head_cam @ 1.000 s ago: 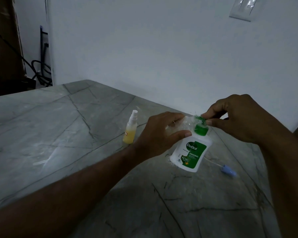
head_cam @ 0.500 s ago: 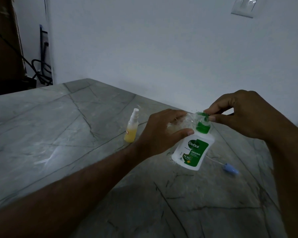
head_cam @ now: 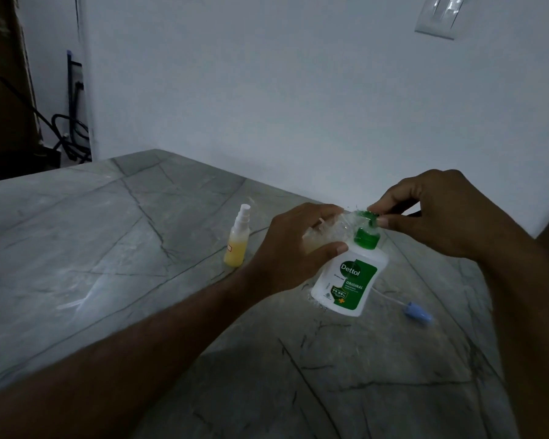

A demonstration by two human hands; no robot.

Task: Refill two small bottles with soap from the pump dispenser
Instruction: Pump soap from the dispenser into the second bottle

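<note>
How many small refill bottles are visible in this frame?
2. One small spray bottle with yellow liquid stands on the table, left of the hands. A clear small bottle is held in the left hand against the pump dispenser. None seem hidden.

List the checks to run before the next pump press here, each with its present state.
1. Left hand has a grip on the clear small bottle: ok.
2. Right hand pinches the green pump head of the Dettol dispenser: ok.
3. Small bottle's mouth sits under the pump nozzle: cannot tell, fingers and glare hide it.
4. Dispenser upright: not ok, it leans on the stone table.
5. Yellow spray bottle stands apart, cap on: ok.
6. Blue-tipped sprayer part lies clear of both hands: ok.
</note>
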